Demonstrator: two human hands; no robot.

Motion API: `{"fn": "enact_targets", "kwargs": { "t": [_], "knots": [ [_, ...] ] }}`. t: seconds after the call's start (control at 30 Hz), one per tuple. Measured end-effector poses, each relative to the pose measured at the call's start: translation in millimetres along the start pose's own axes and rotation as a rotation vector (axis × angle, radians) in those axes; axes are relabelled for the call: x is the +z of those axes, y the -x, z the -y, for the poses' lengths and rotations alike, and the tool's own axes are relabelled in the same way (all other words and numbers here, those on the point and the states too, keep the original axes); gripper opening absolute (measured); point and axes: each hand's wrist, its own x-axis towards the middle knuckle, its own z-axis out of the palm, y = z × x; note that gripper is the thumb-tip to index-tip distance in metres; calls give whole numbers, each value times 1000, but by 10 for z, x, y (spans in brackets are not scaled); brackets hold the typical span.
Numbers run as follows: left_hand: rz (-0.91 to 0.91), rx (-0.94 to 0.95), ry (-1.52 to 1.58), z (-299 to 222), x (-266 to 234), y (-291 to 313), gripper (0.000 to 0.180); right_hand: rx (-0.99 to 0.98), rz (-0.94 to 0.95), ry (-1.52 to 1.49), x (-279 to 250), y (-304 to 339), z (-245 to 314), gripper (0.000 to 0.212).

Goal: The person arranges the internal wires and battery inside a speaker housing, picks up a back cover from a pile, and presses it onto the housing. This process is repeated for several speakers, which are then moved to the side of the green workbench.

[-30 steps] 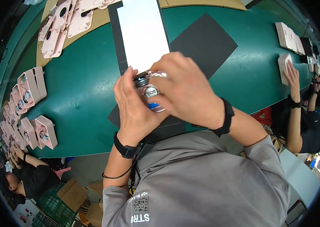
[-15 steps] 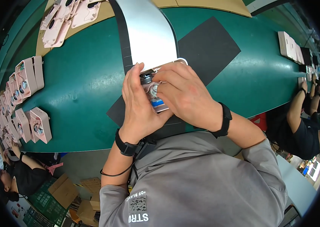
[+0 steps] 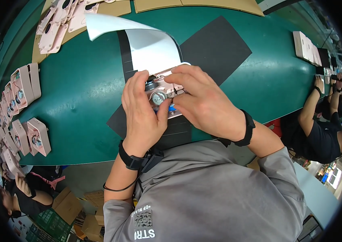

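Note:
A small pink plastic housing (image 3: 165,85) lies open side up between my hands, in front of my body. Inside it sit a round silver part (image 3: 158,98), a round black part (image 3: 151,85) and a blue part (image 3: 172,108), with thin dark wire near them. My left hand (image 3: 140,111) wraps the housing's left side, its thumb bent in beside the silver part. Over the right side curves my right hand (image 3: 211,107), fingertips inside and on the far edge. Whether those fingertips pinch a wire is hidden.
Beyond the housing a glossy white sheet (image 3: 153,50) curls up. Black boards (image 3: 223,46) lie on the green table (image 3: 86,92). Open pink housings (image 3: 39,137) stand at left, pink panels (image 3: 54,38) at far left, pale housings (image 3: 306,48) at far right. Co-workers sit at both sides.
My right fingers have shifted and spread, uncovering the round silver part. My left thumb has bent inward over the housing. The white sheet's far end now curls leftward. The left co-worker now lifts a pink housing.

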Motion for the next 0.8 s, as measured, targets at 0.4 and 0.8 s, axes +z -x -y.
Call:
{"fn": "enact_targets", "kwargs": {
  "t": [0.4,0.8],
  "knots": [
    [-57,60,-3,-38,41,-29,65,115,-36,103,96,-44,-95,26],
    [-53,108,-45,-13,21,-11,35,244,-131,64,-280,306,-28,29]
  ]
}}
